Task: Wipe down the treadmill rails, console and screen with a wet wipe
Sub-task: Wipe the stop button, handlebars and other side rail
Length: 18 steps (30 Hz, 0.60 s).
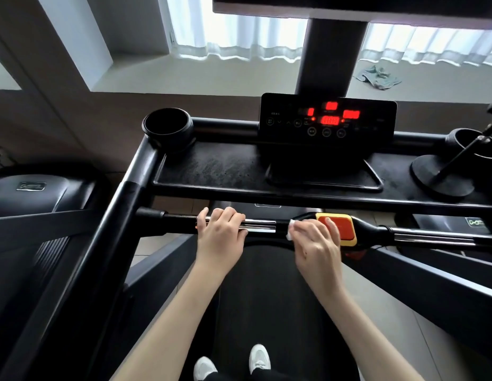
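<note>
Left hand (221,232): grip clamped over the front crossbar (173,222), fingers curled across its silver sensor plate (262,226).
Right hand (313,240): grip pinched on the wet wipe (291,223), pressed to the crossbar just left of the red stop button (339,228).
Wet wipe: white and bunched, mostly hidden under the right fingers, peeking out at their left edge, touching the black bar between sensor plate and button.
Console (327,119): tilted up behind the tray (217,166), red digits lit, well beyond both hands.
Screen (349,6): only the lower edge in view, on a dark post above the console.
Tray: dark and speckled, cup holder (167,127) at its left end.
Belt (266,298): black, below the arms, two white shoes (260,358) on it.
Cloth (379,77): greenish and crumpled, on the window ledge right of the post.
</note>
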{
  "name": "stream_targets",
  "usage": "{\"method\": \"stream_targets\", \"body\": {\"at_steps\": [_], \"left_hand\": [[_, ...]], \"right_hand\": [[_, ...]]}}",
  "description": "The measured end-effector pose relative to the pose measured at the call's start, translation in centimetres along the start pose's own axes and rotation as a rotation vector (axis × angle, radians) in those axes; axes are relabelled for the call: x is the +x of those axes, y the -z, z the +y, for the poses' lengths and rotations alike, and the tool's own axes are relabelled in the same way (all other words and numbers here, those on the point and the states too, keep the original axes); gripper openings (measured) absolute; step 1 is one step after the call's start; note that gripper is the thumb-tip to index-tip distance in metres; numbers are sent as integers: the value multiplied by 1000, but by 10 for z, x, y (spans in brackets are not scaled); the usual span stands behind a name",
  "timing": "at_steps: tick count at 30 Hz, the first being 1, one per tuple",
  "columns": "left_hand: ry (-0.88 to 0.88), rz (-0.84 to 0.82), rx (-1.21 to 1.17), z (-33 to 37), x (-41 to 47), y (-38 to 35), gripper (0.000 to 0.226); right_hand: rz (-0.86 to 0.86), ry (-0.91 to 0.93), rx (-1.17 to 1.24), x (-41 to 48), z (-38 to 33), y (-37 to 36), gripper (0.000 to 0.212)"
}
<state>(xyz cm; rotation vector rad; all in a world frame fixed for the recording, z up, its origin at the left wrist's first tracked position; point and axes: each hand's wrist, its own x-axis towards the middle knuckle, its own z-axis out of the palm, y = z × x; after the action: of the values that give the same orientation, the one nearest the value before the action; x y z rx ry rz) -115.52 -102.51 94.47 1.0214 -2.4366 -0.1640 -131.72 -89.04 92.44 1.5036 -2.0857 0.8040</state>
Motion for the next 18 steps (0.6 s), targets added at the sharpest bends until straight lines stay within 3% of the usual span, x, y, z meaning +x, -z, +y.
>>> {"method": "stream_targets", "body": {"at_steps": [7, 15, 18], "left_hand": [[-13, 1, 6, -1, -3, -2, 28], [-4, 2, 20, 0, -5, -4, 31], [-12, 17, 37, 1, -4, -4, 31]], "right_hand": [[120, 194, -172, -30, 30, 13, 17], [125, 208, -204, -28, 23, 6, 20], [188, 109, -204, -36, 34, 22, 16]]}}
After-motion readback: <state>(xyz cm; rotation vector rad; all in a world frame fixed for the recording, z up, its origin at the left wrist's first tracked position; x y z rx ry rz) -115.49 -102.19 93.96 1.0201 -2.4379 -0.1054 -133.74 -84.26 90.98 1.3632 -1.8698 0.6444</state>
